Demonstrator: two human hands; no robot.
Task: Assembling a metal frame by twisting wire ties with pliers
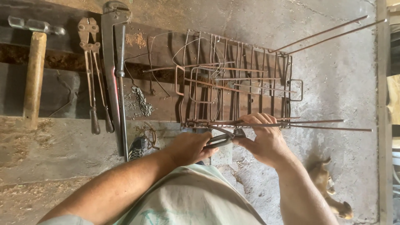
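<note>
Both grips are closed: the left hand (188, 146) is wrapped round the handles of one pair of pincers (223, 138), and the right hand (263, 139) pinches a thin rod (316, 122) against the near edge of the rebar cage (235, 81), with the pincer head just beside its fingers. Two long rods run out past the cage on the right at its near edge, and two more (329, 34) slant away from its far corner. Left of the cage, on the dark tabletop (58, 89), lie one pipe wrench (112, 62), one bolt cutter (92, 71) and, farthest left, one hammer (34, 62). A twist of wire (143, 102) lies between the wrench and the cage. Below the cage, right of the forearm, one dog (329, 189) lies on the concrete floor (341, 83).
</note>
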